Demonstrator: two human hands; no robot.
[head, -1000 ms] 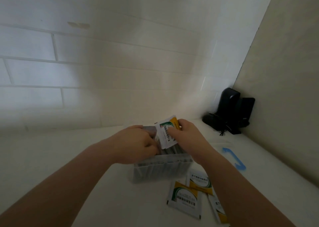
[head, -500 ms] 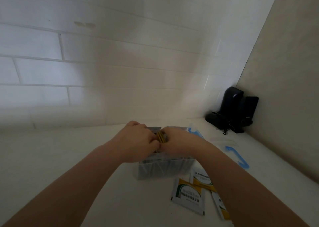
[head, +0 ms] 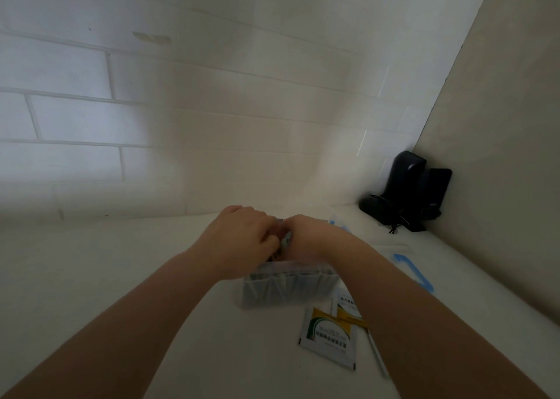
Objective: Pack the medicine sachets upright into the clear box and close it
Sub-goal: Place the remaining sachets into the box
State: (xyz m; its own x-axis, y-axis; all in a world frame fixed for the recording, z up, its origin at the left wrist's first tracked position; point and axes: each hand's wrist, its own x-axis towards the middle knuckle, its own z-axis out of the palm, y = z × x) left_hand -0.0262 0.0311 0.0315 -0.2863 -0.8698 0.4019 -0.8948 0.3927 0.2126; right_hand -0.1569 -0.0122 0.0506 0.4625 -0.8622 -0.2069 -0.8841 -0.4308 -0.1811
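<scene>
A pale tabletop [head: 151, 277] set into a tiled corner carries the work, with the clear box [head: 288, 288] standing open near its middle so both hands can reach in from above. A blue-edged lid [head: 413, 274] lies to the right of the box, apparently set aside until packing is done. The left hand [head: 242, 241] and right hand [head: 309, 238] meet over the box's mouth, knuckles nearly touching, pressing a row of sachets [head: 285, 242] on edge inside so they stand rather than lie flat. Each grip looks narrow, curled down onto the sachet tops, though blur leaves unclear exactly what the fingers pinch. Loose sachets [head: 328, 336] still lie flat just in front of the box, within easy reach for the next pick. A dark device [head: 406, 192] stands in the far corner.
</scene>
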